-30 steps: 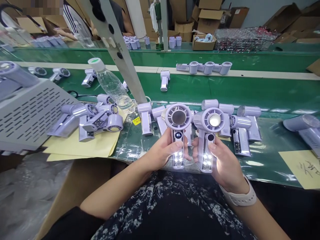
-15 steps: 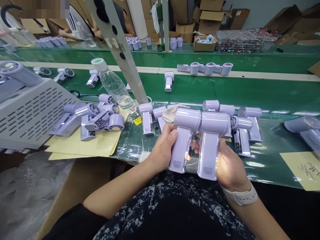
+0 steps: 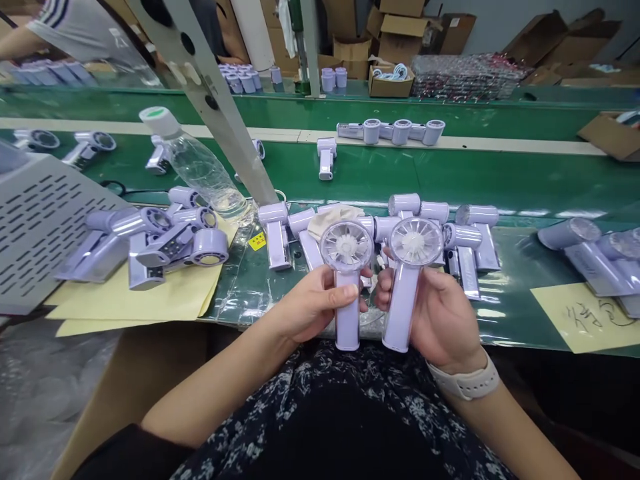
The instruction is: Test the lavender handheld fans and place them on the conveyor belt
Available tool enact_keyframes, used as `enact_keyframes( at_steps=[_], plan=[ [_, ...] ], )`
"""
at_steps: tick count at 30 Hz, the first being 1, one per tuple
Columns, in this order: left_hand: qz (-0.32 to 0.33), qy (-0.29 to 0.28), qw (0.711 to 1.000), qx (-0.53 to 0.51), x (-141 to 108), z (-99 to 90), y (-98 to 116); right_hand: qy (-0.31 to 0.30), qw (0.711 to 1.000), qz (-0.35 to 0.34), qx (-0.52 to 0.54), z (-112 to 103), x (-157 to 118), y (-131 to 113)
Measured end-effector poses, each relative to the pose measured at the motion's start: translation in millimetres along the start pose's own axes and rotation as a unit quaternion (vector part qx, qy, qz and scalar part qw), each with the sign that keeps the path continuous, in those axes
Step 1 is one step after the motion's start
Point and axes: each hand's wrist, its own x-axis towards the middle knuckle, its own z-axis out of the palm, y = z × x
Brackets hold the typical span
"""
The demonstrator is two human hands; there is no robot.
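Observation:
My left hand [image 3: 315, 303] is wrapped round the handle of a purple handheld fan [image 3: 347, 300], thumb across its front. My right hand [image 3: 443, 317] grips a second purple fan [image 3: 401, 307] by its handle. Both fans are upright side by side, slightly apart, with their clear round grilles facing me. A crumpled beige cloth [image 3: 333, 220] lies behind the left fan. More purple fans [image 3: 277, 240] lie on the green bench behind my hands, some partly hidden by the held ones.
At left, a heap of fans [image 3: 170, 233] lies on yellow paper [image 3: 135, 307] beside a grey perforated box [image 3: 50, 220]. A plastic bottle [image 3: 200, 163] leans by a metal post [image 3: 215, 100]. More fans [image 3: 570, 230] lie right, near a yellow note [image 3: 575, 317]. People's arms show beyond.
Both fans have turned from showing the sides of their barrels to showing their round grilles. The view has shifted, and the bench things now appear further left.

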Motion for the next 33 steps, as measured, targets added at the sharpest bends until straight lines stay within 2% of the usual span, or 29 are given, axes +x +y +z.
enact_keyframes(
  at_steps=[4, 9, 15, 19, 23, 26, 27, 29, 31, 33],
  plan=[
    [0.005, 0.031, 0.999, -0.014, 2, -1.2, -3, -0.006, 1.0, 0.002, -0.006, 2, 0, 1],
    [0.033, -0.01, 0.999, -0.028, 2, -0.9, 2, 0.0, 1.0, -0.023, 0.005, -2, -1, 0],
    [0.042, 0.007, 0.999, 0.031, -1, -3.3, 4, 0.05, 0.992, -0.109, -0.035, -12, 0, 1],
    [0.038, 0.003, 0.998, 0.056, 1, -5.8, 2, 0.088, 0.988, -0.115, -0.046, -14, 5, 6],
    [0.042, -0.005, 0.996, 0.081, 4, -6.6, 2, 0.084, 0.988, -0.114, -0.059, -18, 10, 13],
    [0.063, 0.002, 0.987, 0.145, 3, -8.4, 5, 0.064, 0.981, -0.149, -0.103, -21, 6, 12],
    [0.084, 0.016, 0.979, 0.186, 2, -9.5, 6, 0.055, 0.973, -0.173, -0.143, -22, 3, 10],
    [0.177, 0.037, 0.942, 0.283, -1, -12.0, 8, 0.013, 0.937, -0.236, -0.258, -20, -7, 3],
    [0.295, 0.037, 0.883, 0.363, -3, -14.1, 8, -0.057, 0.873, -0.312, -0.371, -17, -15, -4],
    [0.368, 0.035, 0.837, 0.404, -4, -15.8, 7, -0.124, 0.822, -0.364, -0.421, -14, -20, -7]
  ],
)
